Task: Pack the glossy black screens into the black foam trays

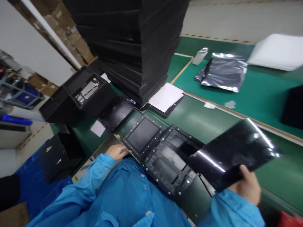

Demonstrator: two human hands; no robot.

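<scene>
In my right hand (248, 186) I hold a glossy black panel (232, 154) by its near edge, thumb on top, fingers hidden beneath. It is tilted over the green bench, and light streaks run along its two ends. To its left lies a black fixture (163, 170) with recessed openings and round studs around its rim. A hinged-looking black plate (143, 134) with a framed middle adjoins it. My left hand (117, 152) rests at the bench edge beside that plate, fingers loosely extended, with nothing visible in it.
A tall stack of black trays (142, 53) stands at the back. White paper (166, 97) lies beside it. Silvery bags (224, 72) and a white foam stack (279, 52) sit on the far green mat. Black boxes (78, 91) are at left, a blue crate (28, 183) lower left.
</scene>
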